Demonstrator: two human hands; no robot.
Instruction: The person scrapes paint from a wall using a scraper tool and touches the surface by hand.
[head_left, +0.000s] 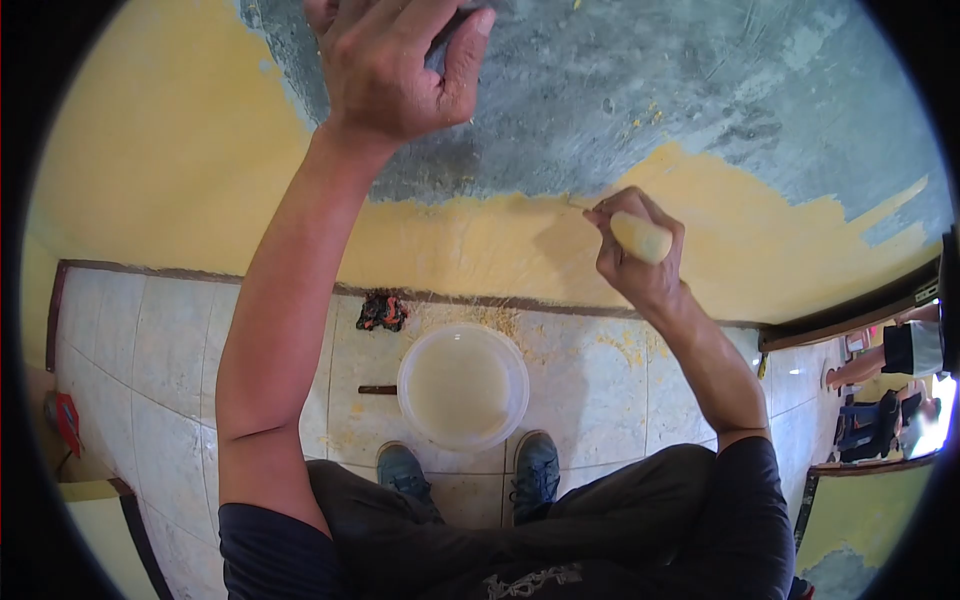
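My right hand [645,245] is wrapped round a scraper with a thick, pale yellow handle [641,238]. Its thin blade [578,203] meets the wall where yellow paint [470,240] borders bare grey plaster [560,110]. Higher up on the left, my left hand [395,75] is at the grey part of the wall with its thumb held apart. The top edge of the view cuts off some of its fingers, and nothing shows in it.
A round, whitish plastic tub [463,385] stands on the tiled floor between my shoes and the wall. Beside it lie a crumpled black and red item [382,311] and a brown strip [377,389]. Paint flakes [625,348] litter the tiles. At far right, another person's leg [862,366] shows.
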